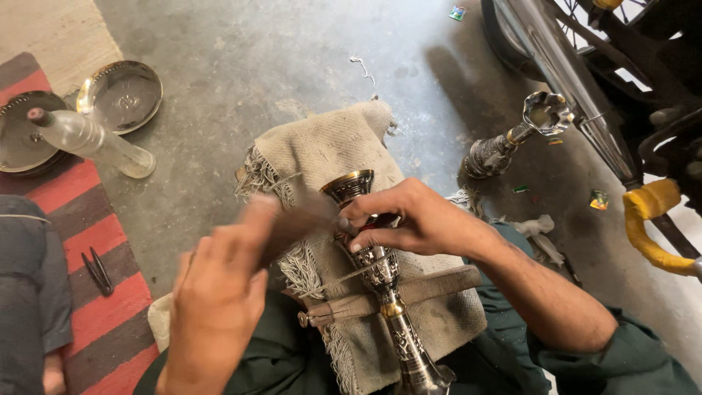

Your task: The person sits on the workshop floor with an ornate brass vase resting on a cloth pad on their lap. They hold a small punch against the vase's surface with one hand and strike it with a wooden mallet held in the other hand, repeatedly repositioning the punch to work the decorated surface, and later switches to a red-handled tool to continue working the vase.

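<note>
Bare grey concrete floor [292,58], scuffed, with scraps of litter. A red-and-grey striped woven mat [95,249] lies along the left edge.

Person seated, dark green clothing. Over the lap, a coarse beige fringed cloth [329,146]. On it lies an engraved silver-and-brass metal stem [384,285], flared brass-rimmed cup at the far end, base toward the near edge. A brown leather strap [431,287] crosses the stem and cloth, pinning the stem down.

Right hand [409,219]: fingers curled narrow, pinching a small dark tool with a red part [365,223] against the upper stem, just below the cup. Tool largely hidden by the fingers.

Left hand [219,292]: raised near the camera, closed around a brown blurred object [303,219], probably a mallet or handle; motion blur, cannot tell exactly what it is. It sits just left of the stem's cup.

Surroundings: two round shallow metal plates [121,93] far left, one half on the mat; a clear plastic bottle [91,139] lying beside them. Small dark pliers [97,271] on the mat. A second ornate silver metal stem [512,139] lies on the floor far right, well apart from the lap. Beyond it, a motorcycle wheel and chrome exhaust [563,66]. A yellow-wrapped curved bar [654,227] at the right edge. Another person's grey-clothed leg [29,292] at the near left.
</note>
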